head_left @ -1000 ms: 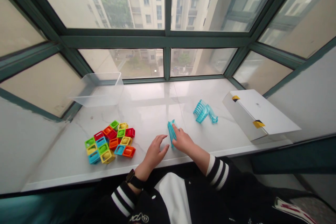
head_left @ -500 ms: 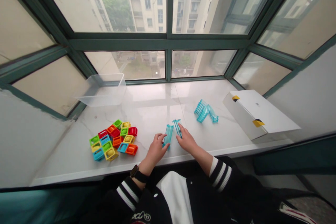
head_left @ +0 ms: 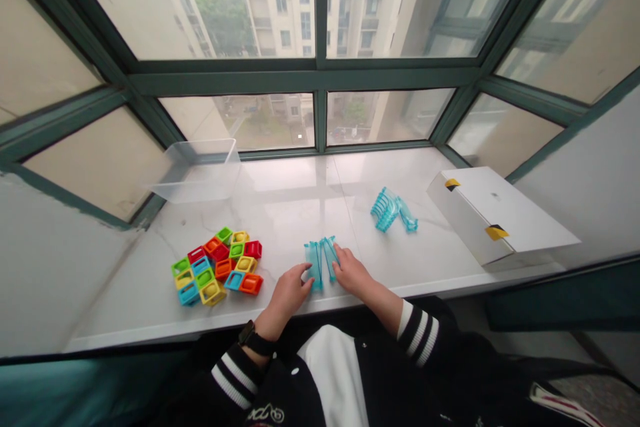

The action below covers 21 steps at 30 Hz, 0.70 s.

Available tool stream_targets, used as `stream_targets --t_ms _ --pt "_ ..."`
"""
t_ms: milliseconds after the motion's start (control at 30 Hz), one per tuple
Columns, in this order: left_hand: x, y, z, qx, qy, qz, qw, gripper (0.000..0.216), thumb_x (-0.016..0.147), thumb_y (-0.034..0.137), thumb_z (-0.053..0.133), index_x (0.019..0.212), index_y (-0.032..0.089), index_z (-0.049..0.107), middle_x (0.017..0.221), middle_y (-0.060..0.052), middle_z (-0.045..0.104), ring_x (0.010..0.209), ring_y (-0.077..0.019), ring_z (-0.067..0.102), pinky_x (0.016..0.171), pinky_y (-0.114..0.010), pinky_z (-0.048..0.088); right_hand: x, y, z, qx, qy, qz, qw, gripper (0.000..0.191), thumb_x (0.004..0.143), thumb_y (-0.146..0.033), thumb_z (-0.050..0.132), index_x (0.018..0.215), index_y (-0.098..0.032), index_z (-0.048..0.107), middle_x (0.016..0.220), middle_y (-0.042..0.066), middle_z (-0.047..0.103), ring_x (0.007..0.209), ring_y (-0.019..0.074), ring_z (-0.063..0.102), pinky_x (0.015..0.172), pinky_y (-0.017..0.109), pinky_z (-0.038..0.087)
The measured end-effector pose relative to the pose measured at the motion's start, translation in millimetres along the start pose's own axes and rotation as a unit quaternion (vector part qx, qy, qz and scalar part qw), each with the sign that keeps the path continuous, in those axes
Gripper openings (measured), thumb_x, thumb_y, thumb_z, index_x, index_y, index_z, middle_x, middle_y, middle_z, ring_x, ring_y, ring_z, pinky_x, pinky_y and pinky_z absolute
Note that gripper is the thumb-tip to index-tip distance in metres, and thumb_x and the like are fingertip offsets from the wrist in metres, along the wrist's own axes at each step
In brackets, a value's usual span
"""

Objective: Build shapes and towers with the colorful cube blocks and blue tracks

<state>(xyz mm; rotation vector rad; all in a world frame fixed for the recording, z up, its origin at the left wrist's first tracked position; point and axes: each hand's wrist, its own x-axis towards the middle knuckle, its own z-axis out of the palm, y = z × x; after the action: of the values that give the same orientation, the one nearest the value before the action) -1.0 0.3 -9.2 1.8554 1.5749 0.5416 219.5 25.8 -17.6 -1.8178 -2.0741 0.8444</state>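
Two translucent light-blue plastic track-like pieces stand close together on the white sill in front of me. My left hand has its thumb and forefinger on the near left side of the left blue piece. On the other side, my right hand grips the right blue piece by its right edge. The two pieces lean toward each other at the near end, with a narrow gap between them farther up. Whether they touch at the bottom I cannot tell.
Colourful plastic blocks lie clustered at the left. Behind them stands a clear plastic bin. More light-blue ribbed pieces rest to the right, before a white box with yellow-black tabs. Windows close off the sill's back.
The left blue piece has moved slightly left and stands straighter. The right one has turned broadside and come down and left, nearer to it. Both hands have shifted with their pieces.
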Motion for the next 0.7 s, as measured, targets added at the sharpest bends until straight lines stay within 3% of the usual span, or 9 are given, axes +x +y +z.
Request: stream_targets --t_ms 133,233,333,433,700 --pt "-6.2 -1.2 -8.2 0.023 -0.004 -0.012 1.0 0.046 0.092 0.031 0.064 0.136 0.023 0.069 0.107 -0.01 0.081 0.089 -0.0265 0.076 0.091 -0.04 0.056 -0.1 9.5 -6.1 0.019 0.03 -0.015 0.999 0.063 0.104 -0.027 0.044 0.164 -0.012 0.034 0.152 0.023 0.051 0.136 0.0311 0.056 0.117 0.045 0.044" --pt "-9.7 -2.0 -14.6 0.011 0.018 -0.008 1.0 0.045 0.091 0.034 0.066 0.135 0.025 0.069 0.114 -0.01 0.08 0.096 -0.0274 0.076 0.092 -0.04 0.056 -0.3 17.6 -9.4 0.05 0.069 -0.04 0.996 0.064 0.102 -0.026 0.046 0.163 -0.014 0.036 0.149 0.021 0.053 0.136 0.0303 0.055 0.119 0.047 0.043" --pt "-10.0 -2.5 -18.8 -0.035 0.054 -0.003 0.998 0.04 0.09 0.038 0.067 0.127 0.025 0.071 0.118 -0.01 0.078 0.1 -0.0274 0.076 0.091 -0.04 0.058 -1.4 19.1 -9.7 0.091 0.09 -0.093 0.987 0.065 0.1 -0.026 0.05 0.164 -0.02 0.036 0.143 0.018 0.058 0.124 0.0277 0.062 0.116 0.049 0.048" --pt "-7.4 -3.3 -16.8 -0.094 0.063 -0.014 0.994 0.033 0.086 0.037 0.071 0.117 0.024 0.071 0.118 -0.009 0.077 0.094 -0.0256 0.076 0.086 -0.039 0.059 -2.6 13.1 -6.7 0.115 0.086 -0.127 0.981 0.066 0.099 -0.024 0.051 0.164 -0.023 0.036 0.144 0.017 0.058 0.118 0.0262 0.065 0.112 0.049 0.051" --pt "-3.9 -8.1 -3.5 -0.145 0.035 -0.043 0.988 0.011 0.084 0.029 0.066 0.092 0.024 0.059 0.096 -0.002 0.075 0.079 -0.0198 0.076 0.076 -0.032 0.056 -5.7 -0.4 5.9 0.045 0.037 -0.141 0.988 0.072 0.094 -0.018 0.057 0.163 -0.019 0.038 0.148 0.019 0.056 0.137 0.031 0.054 0.118 0.049 0.044"
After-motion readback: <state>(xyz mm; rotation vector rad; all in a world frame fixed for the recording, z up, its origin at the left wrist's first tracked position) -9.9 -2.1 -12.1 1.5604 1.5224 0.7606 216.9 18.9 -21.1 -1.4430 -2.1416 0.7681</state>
